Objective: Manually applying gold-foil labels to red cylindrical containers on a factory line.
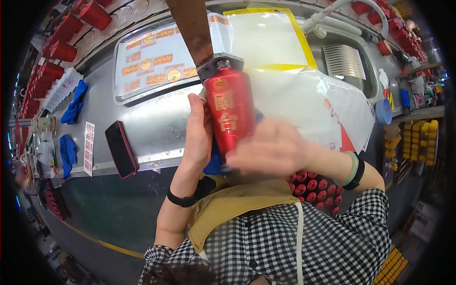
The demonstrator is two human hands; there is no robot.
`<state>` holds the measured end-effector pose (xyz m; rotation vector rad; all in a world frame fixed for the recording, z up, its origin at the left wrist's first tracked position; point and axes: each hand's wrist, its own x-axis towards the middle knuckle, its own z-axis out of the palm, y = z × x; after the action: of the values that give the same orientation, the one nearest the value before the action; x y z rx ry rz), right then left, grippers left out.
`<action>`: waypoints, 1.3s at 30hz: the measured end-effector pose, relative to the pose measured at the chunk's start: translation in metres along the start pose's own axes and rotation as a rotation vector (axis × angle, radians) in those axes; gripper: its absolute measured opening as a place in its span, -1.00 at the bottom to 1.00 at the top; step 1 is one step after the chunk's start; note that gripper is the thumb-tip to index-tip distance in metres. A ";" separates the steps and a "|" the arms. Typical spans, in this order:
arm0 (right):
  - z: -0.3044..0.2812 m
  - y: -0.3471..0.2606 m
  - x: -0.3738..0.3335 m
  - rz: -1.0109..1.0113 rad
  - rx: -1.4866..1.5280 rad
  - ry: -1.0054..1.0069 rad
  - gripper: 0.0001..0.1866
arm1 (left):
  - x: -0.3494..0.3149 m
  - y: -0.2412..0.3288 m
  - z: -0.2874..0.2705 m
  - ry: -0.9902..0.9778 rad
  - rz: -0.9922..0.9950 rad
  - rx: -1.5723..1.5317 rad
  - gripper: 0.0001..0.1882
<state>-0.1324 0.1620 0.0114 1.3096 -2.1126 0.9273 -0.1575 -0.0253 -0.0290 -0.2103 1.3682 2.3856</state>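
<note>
A red bottle (232, 102) with gold lettering is in front of me, its narrow dark neck pointing away. Its neck end lies at a dark angular block (206, 66) on the end of a brown bar (190, 23); whether they touch is unclear. My left hand (197, 130) grips the bottle's left side, thumb stretched along it and the other fingers hidden behind. Over the bottle's lower right part lies my right hand (273, 147), smeared by motion. Some blue cloth (214, 159) shows below the bottle, between my hands.
A tray (115, 90) with sheets of gold labels is on the metal bench, with a yellow-edged white board (268, 38) beside it. At left are a phone (121, 149) and blue cloths (73, 102). A sink (363, 85) stands right; red-capped bottles (316, 190) stand below.
</note>
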 end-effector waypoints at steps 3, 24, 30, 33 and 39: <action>0.001 0.047 0.009 0.279 -0.220 0.100 -0.81 | 0.000 0.009 0.000 -0.093 -0.044 0.091 -0.10; -0.023 0.018 0.003 0.323 -0.093 0.101 -0.67 | 0.021 0.029 0.000 0.071 0.198 0.276 -0.59; -0.030 0.028 0.014 0.381 -0.110 0.132 -0.68 | 0.028 0.027 0.000 0.113 0.262 0.449 -0.64; -0.034 0.030 0.022 0.422 -0.140 0.132 -0.70 | 0.035 0.033 -0.001 0.099 0.256 0.465 -0.66; -0.039 0.039 0.037 0.386 -0.186 0.134 -0.71 | 0.038 0.042 0.001 0.072 0.262 0.523 -0.67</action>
<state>-0.1808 0.1821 0.0508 0.7403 -2.3227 0.9118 -0.2090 -0.0344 -0.0068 0.0307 2.1044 2.1272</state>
